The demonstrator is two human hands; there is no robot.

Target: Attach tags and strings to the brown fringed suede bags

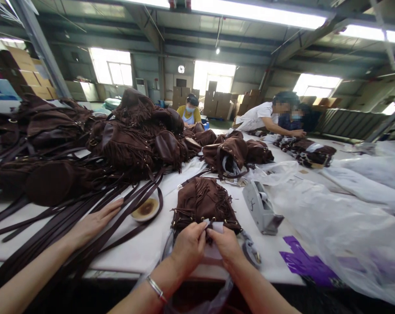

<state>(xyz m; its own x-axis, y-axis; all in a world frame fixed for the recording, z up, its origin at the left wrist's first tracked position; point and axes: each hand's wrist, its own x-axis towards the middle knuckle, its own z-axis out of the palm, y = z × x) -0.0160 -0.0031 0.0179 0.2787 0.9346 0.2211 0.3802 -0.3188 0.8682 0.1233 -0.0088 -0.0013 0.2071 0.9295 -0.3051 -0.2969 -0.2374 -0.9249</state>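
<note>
A dark brown fringed bag [204, 198] lies in front of me, its gathered opening with small brass eyelets towards me. My left hand [189, 244] and my right hand [226, 246] meet at this opening, fingers pinched around the dark drawstring. White paper [218, 226] shows between the hands, at the bag's mouth. Grey wrapped straps hang at both sides of the bag, the right one ending in a metal clasp [257, 256]. Exactly how the fingertips grip the cord is partly hidden.
A co-worker's hand [101, 216] rests on long brown straps [83, 244] at left. Nearby are a dish of brown liquid [145, 208], a grey tape dispenser [261, 207], plastic sheeting [328, 218] and purple tape [307, 261]. Brown bags [122, 139] are heaped behind; several people work beyond.
</note>
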